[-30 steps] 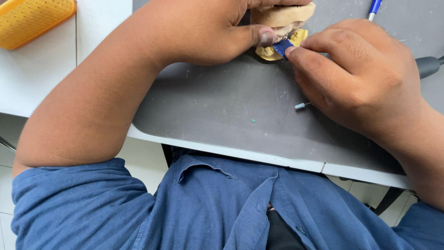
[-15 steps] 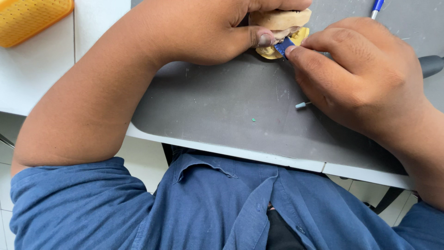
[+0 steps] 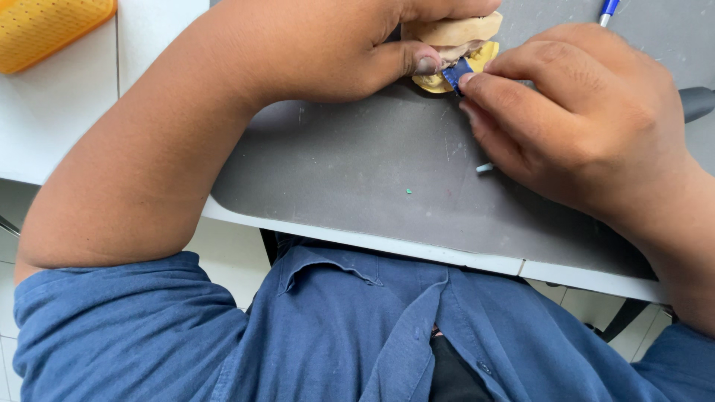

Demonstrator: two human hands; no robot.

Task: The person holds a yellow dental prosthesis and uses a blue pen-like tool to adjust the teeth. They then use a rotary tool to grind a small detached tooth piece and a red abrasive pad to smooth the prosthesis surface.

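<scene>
Two hands meeting over a tan-and-yellow dental cast [image 3: 456, 46] at the far edge of the grey mat [image 3: 357, 179] on the desk. Left hand [image 3: 328, 45] clamped around the cast, thumb pressed along its near side. Right hand [image 3: 573, 112] pinching a small blue piece [image 3: 456, 73], held against the cast just left of those fingertips. Blue pen [image 3: 608, 10] lying beyond, yellow tray [image 3: 52, 30] far left.
</scene>
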